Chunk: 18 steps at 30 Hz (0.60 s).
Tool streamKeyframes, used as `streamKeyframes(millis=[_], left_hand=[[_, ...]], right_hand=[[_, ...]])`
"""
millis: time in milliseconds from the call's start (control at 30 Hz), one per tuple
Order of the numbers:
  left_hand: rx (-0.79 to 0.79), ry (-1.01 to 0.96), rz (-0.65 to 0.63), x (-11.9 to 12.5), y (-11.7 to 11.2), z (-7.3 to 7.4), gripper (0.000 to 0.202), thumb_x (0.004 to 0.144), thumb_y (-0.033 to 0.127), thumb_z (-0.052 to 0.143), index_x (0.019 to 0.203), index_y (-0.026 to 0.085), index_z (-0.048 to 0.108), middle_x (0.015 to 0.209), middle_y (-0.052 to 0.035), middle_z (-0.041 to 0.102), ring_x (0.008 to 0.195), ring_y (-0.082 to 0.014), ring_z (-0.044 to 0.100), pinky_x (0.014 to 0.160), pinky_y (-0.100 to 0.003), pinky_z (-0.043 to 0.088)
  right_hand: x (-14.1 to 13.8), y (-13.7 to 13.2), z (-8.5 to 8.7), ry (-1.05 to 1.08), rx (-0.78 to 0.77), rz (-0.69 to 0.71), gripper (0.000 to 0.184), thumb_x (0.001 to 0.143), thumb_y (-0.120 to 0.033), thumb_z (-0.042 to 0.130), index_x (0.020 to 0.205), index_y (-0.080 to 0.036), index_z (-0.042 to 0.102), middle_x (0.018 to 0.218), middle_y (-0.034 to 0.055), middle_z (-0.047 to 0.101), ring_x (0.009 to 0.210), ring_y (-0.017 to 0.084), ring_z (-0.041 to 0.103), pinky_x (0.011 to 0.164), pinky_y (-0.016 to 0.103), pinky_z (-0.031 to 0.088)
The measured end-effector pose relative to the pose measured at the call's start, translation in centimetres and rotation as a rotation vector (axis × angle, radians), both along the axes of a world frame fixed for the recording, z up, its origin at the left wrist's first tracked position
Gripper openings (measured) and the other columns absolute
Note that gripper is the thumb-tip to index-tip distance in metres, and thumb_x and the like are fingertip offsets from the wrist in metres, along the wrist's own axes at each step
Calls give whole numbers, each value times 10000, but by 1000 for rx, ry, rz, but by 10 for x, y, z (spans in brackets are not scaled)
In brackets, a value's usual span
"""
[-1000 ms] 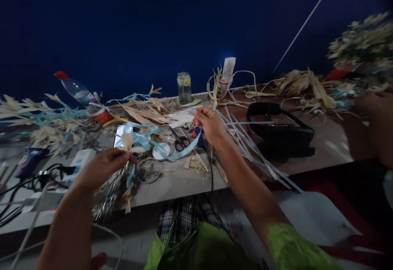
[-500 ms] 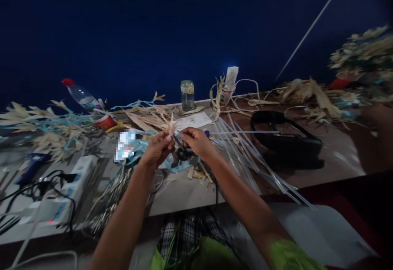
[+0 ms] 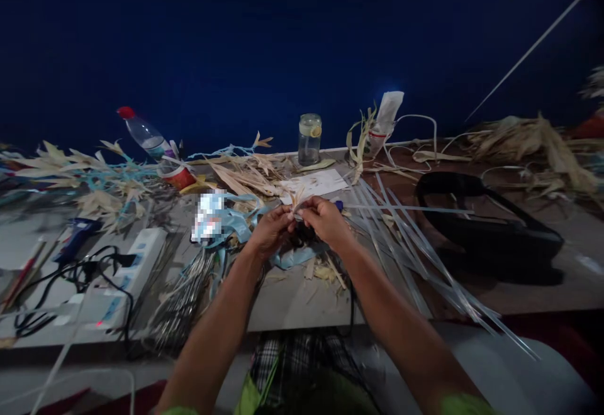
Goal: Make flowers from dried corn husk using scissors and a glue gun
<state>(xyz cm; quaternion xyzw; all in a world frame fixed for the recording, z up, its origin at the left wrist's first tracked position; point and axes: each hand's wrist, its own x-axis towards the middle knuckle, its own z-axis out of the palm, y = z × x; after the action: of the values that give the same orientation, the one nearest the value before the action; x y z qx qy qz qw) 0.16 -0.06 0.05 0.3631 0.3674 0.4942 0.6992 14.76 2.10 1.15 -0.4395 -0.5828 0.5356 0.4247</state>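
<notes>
Both my hands meet above the middle of the worktable (image 3: 292,302). My left hand (image 3: 270,231) and my right hand (image 3: 324,220) pinch a small dried-husk flower piece (image 3: 297,199) between their fingertips, fingers closed on it. A light blue ribbon (image 3: 236,221) trails from under the hands to the left. Something dark, likely the scissors, lies under my hands and is mostly hidden.
Long clear strips (image 3: 415,258) fan out to the right. A black bag (image 3: 495,226) lies beyond them. A glass jar (image 3: 309,138), a red-capped bottle (image 3: 144,133), husk piles (image 3: 245,176), a power strip (image 3: 117,283) with cables and a wire bundle (image 3: 182,302) crowd the table.
My left hand came in from the left with the husk piece and met my right hand, which left the blue ribbon. The view shifted left, so the other person's arm is gone.
</notes>
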Motion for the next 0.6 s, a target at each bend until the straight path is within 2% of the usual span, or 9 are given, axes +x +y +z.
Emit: streamKeyframes(millis=[233,400,600], left_hand=[[-32,-8,63,2,-1,4,311,616,303,749,792,134,555,501,48,502,416,-27,393,398,-140,230],[-52,-23,67,4,-3,10,326,602,286,759,800,129,552,509,47,501,411,-18,385,386,-128,218],[-32,-60,103,5,-2,4,326,608,260,754,831,150,543,525,46,514,420,-29,408,390,-132,233]], right_hand=[[1,0,6,30,-52,64,146,695,-305,562,710,-161,542,485,-64,478,457,67,406,499,216,324],[2,1,5,58,-62,53,166,692,-317,563,717,-153,551,486,-63,483,464,63,409,516,218,326],[1,0,5,94,-98,61,168,679,-320,575,702,-157,542,469,-68,478,457,62,394,509,218,311]])
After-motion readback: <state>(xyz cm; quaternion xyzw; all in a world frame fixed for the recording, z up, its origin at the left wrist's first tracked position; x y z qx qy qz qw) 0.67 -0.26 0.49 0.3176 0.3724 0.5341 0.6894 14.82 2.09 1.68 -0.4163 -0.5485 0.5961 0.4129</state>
